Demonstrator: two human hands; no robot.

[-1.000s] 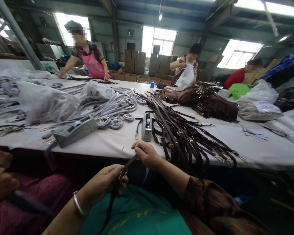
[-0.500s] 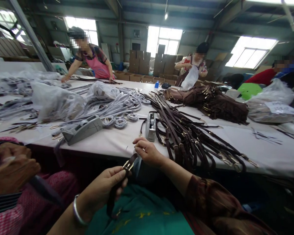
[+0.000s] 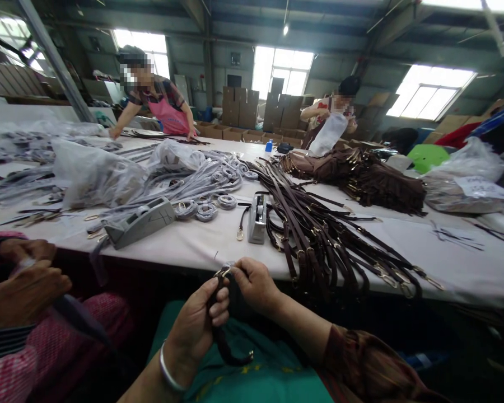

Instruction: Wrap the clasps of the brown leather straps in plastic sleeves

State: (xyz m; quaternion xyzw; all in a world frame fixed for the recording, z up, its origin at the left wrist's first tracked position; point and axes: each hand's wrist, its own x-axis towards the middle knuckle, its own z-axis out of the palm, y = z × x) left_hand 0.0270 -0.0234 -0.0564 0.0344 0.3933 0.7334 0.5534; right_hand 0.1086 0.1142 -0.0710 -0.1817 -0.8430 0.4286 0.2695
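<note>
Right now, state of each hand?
Left hand: closed around the folded dark brown leather strap.
Right hand: fingers pinching the strap's small brass buckle.

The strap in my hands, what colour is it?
Dark brown strap, with a gold-toned metal end; the head view shows it.

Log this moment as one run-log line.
left hand: grips brown strap | right hand: pinches its buckle end | place: over lap, before table | nearby: tape dispenser

Bare table edge between tape dispenser and brown strap pile.
</note>
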